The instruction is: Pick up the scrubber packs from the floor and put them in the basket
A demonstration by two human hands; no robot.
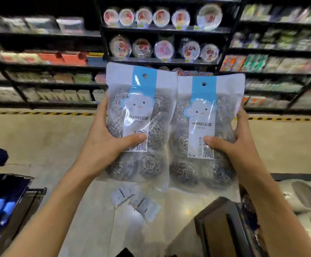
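a: where are the scrubber packs?
b: two packs are filling the frame's centre; the left hand is gripping the left pack, the right hand is gripping the right pack.
a: what's left?
b: two small packs are lying on the floor at lower centre; no basket is clearly showing.

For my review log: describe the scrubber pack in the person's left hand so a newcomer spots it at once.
In front of the dark store shelves, two clear packs are held up side by side. The left hand grips the left pack, thumb on its label. It sits slightly higher than the right pack and overlaps its edge.
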